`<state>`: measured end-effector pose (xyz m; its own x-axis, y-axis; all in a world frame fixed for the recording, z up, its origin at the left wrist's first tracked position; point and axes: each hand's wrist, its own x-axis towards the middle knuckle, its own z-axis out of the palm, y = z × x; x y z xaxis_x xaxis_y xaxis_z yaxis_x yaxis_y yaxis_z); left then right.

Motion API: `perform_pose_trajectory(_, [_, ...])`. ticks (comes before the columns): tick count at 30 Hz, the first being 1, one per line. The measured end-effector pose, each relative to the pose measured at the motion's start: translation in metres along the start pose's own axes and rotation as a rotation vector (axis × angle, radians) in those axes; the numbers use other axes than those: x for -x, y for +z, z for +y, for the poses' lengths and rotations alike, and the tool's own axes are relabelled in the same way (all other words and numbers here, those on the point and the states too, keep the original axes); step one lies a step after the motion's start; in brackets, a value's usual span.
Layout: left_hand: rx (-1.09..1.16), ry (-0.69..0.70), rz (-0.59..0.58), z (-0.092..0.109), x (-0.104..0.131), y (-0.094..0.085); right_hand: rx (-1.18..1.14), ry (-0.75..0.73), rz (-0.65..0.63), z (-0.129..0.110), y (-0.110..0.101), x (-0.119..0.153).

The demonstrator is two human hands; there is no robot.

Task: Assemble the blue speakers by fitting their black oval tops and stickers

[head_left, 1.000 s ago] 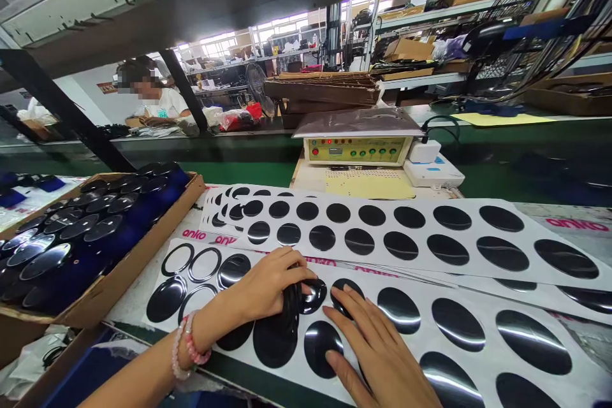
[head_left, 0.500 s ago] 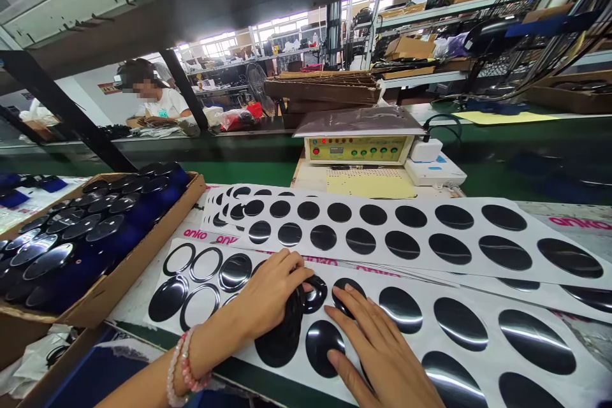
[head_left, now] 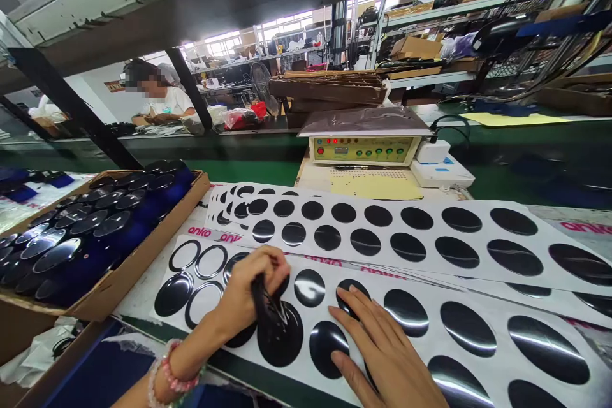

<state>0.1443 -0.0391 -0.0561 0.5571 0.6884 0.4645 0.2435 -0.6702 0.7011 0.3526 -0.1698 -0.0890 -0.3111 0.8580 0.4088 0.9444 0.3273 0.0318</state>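
A white sheet [head_left: 351,271] with rows of glossy black round stickers lies in front of me. Pinched in my left hand [head_left: 253,290], above the sheet's left part, is a dangling bunch of thin black film strips [head_left: 268,306]. Its lower end hangs over a large black round sticker [head_left: 282,347]. My right hand [head_left: 389,347] rests on the sheet with fingers spread, touching a sticker [head_left: 329,347] and partly covering another. At the left end, some places show only black rings [head_left: 211,261] around white backing.
Behind lies a stack of similar sticker sheets [head_left: 363,220]. A cardboard box [head_left: 189,220] of shiny dark blue, black-topped parts stands at left. A control box [head_left: 363,146] with lit buttons sits at the back. Across the bench is another person [head_left: 174,102].
My left hand has lifted and moved left with the black film strips, uncovering a round sticker beside it. My right hand stays in place on the sheet. The view has shifted slightly.
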Motion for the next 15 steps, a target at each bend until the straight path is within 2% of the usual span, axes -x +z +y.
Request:
perform_pose_trajectory(2, [0.055,-0.058,0.129,0.003,0.010,-0.012,0.030,-0.016,0.015,0.000,0.000,0.000])
perform_pose_trajectory(4, [0.096,-0.117,0.126,0.010,0.019,-0.024,0.062,-0.049,0.043,-0.002,-0.001,-0.002])
perform_pose_trajectory(5, [0.108,-0.151,0.059,0.015,0.023,-0.029,0.078,-0.064,0.067,-0.003,-0.002,-0.004])
perform_pose_trajectory(7, [0.076,-0.216,-0.170,0.026,0.027,-0.033,0.096,-0.087,0.114,-0.009,-0.003,-0.010])
perform_pose_trajectory(9, [-0.085,-0.227,-0.424,0.035,0.027,-0.031,0.075,-0.090,0.127,-0.016,-0.002,-0.017])
perform_pose_trajectory(10, [-0.206,-0.201,-0.512,0.037,0.024,-0.028,0.051,-0.089,0.120,-0.020,0.000,-0.020])
perform_pose_trajectory(13, [-0.526,-0.077,-0.655,0.035,0.013,-0.019,-0.026,-0.067,0.081,-0.028,0.009,-0.025])
perform_pose_trajectory(15, [-0.576,-0.016,-0.687,0.032,0.005,-0.017,-0.058,-0.040,0.061,-0.030,0.015,-0.024])
